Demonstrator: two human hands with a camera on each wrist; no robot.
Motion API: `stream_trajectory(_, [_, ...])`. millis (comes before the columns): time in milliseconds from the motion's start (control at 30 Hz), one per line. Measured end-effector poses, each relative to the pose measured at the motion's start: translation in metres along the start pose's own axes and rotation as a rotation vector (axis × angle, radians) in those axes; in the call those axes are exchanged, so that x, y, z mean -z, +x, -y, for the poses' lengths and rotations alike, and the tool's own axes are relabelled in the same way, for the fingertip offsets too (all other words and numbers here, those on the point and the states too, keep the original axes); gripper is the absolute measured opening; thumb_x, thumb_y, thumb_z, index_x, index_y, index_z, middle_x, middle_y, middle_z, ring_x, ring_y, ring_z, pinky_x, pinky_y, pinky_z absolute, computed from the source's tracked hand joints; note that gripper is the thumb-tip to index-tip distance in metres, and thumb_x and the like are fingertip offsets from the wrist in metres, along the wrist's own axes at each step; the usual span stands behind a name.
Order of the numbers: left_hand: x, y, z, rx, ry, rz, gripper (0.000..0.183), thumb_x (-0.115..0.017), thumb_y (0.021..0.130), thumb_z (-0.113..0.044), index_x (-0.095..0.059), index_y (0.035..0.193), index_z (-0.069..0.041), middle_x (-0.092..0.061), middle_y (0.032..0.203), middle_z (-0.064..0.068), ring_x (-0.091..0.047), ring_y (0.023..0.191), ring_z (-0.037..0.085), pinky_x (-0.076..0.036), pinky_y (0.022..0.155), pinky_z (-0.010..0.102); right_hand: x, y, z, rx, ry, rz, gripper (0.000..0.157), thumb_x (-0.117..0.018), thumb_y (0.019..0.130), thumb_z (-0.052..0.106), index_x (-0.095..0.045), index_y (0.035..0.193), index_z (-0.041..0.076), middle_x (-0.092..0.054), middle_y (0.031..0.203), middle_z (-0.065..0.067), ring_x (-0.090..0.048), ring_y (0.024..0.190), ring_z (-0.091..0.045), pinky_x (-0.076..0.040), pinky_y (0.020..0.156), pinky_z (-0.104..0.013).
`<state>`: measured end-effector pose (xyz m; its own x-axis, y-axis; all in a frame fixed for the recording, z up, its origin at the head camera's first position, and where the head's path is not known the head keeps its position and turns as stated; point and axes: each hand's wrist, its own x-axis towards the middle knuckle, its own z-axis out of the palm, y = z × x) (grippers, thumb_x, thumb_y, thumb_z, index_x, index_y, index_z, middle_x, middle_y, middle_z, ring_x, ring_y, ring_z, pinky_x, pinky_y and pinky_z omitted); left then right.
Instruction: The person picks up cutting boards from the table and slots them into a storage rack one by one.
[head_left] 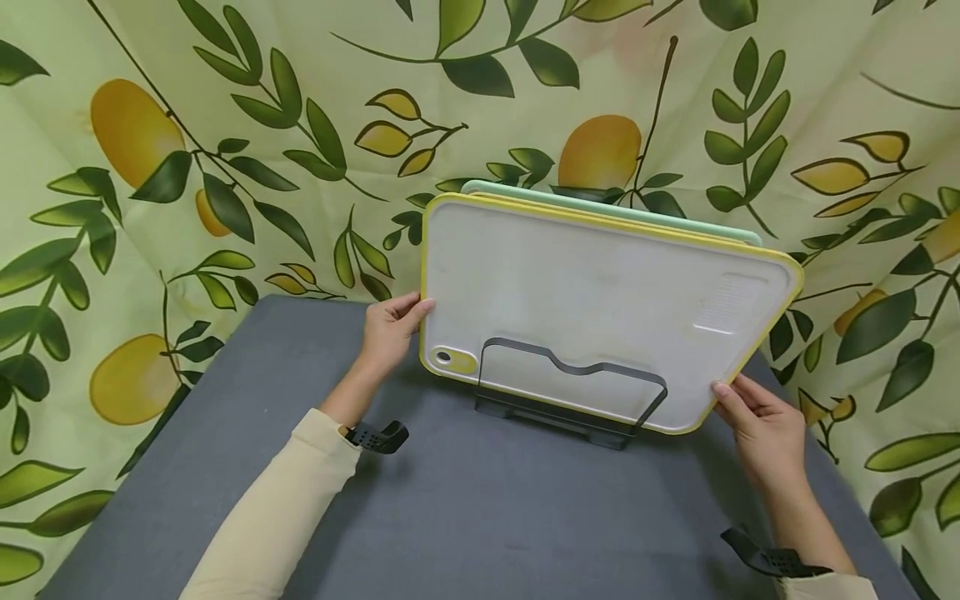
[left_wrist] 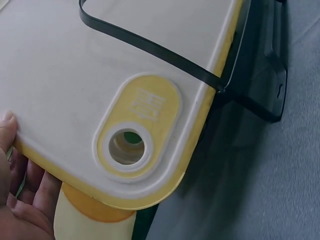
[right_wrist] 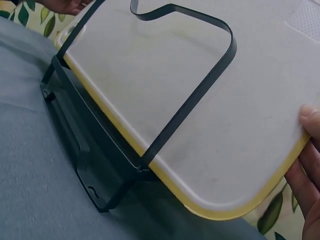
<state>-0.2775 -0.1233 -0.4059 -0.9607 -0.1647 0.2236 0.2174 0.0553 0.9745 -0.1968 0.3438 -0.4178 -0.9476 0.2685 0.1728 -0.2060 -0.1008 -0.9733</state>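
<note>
A white cutting board (head_left: 570, 292) with a yellow rim stands tilted in a black metal rack (head_left: 555, 412). Its front wire loop crosses the board's lower face. My left hand (head_left: 390, 329) pinches the board's left edge, thumb on the front and fingers behind. At the lower right edge my right hand (head_left: 765, 425) grips it the same way. Near the left corner, the yellow oval (left_wrist: 142, 120) has a round hole through it. Behind this board a mint-green board (head_left: 622, 212) shows only its top edge. The back of the rack is hidden.
The rack stands on a table with a grey cloth (head_left: 480, 517). A leaf-and-fruit patterned curtain (head_left: 300, 150) hangs behind the table and along both sides. Black straps (head_left: 378, 437) circle both wrists.
</note>
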Motion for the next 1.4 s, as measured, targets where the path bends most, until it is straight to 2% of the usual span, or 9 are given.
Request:
stream_trajectory(133, [0.011,-0.002,0.002,-0.013,0.000,-0.032,0.036,-0.069,0.096,-0.011,-0.066,0.127,0.006,-0.071,0.116,0.026,-0.069,0.080,-0.007,-0.059,0.075,0.016,-0.012,0.002,-0.003,0.013,-0.020,0.010,0.031,-0.069,0.093,0.000,-0.075,0.120,0.013,-0.078,0.097,0.011,-0.074,0.089,0.000,-0.057,0.075,-0.014])
stream_trajectory(267, [0.022,-0.005,0.003,-0.017,-0.002,-0.058,0.036,-0.070,0.096,-0.012,-0.066,0.127,0.006,-0.078,0.103,0.008,-0.070,0.080,-0.006,-0.059,0.075,0.016,-0.024,0.006,-0.006,0.005,-0.072,-0.020,0.029,-0.071,0.093,0.003,-0.075,0.120,0.012,-0.078,0.094,0.014,-0.073,0.088,0.003,-0.057,0.074,-0.012])
stream_trajectory(367, [0.030,-0.009,0.003,-0.022,-0.003,-0.083,0.037,-0.071,0.096,-0.012,-0.067,0.127,0.006,-0.076,0.095,-0.006,-0.070,0.080,-0.006,-0.059,0.075,0.016,-0.033,0.008,-0.007,-0.010,-0.084,-0.048,0.032,-0.071,0.092,0.004,-0.073,0.124,0.008,-0.078,0.093,0.015,-0.073,0.087,0.003,-0.056,0.074,-0.012])
stream_trajectory(533, [0.043,-0.013,0.002,-0.043,0.005,-0.134,0.036,-0.071,0.095,-0.012,-0.067,0.126,0.007,-0.073,0.088,-0.016,-0.070,0.078,-0.007,-0.059,0.073,0.015,-0.050,0.011,-0.011,-0.018,-0.102,-0.047,0.039,-0.073,0.092,0.007,-0.067,0.130,0.001,-0.077,0.093,0.016,-0.073,0.088,0.004,-0.056,0.075,-0.012])
stream_trajectory(867, [0.060,-0.016,0.003,-0.070,-0.008,-0.210,0.036,-0.069,0.095,-0.008,-0.065,0.125,0.011,-0.069,0.077,-0.030,-0.069,0.075,-0.010,-0.057,0.071,0.012,-0.073,0.017,-0.016,0.007,-0.090,-0.017,0.042,-0.072,0.092,0.006,-0.063,0.132,-0.006,-0.077,0.091,0.015,-0.073,0.088,0.003,-0.057,0.077,-0.013])
stream_trajectory(1167, [0.065,-0.012,0.003,-0.081,-0.003,-0.208,0.037,-0.070,0.096,-0.011,-0.065,0.127,0.008,-0.069,0.078,-0.033,-0.069,0.077,-0.009,-0.057,0.072,0.012,-0.079,0.024,-0.022,-0.008,-0.080,-0.018,0.044,-0.071,0.093,0.006,-0.061,0.134,-0.007,-0.077,0.090,0.016,-0.073,0.087,0.003,-0.057,0.077,-0.013])
stream_trajectory(1400, [0.068,-0.014,0.004,-0.082,0.002,-0.217,0.037,-0.070,0.095,-0.008,-0.063,0.127,0.009,-0.069,0.077,-0.033,-0.068,0.075,-0.010,-0.057,0.070,0.012,-0.081,0.027,-0.026,0.045,-0.067,0.017,0.042,-0.069,0.094,0.005,-0.061,0.132,-0.010,-0.078,0.091,0.014,-0.074,0.088,0.002,-0.057,0.077,-0.014])
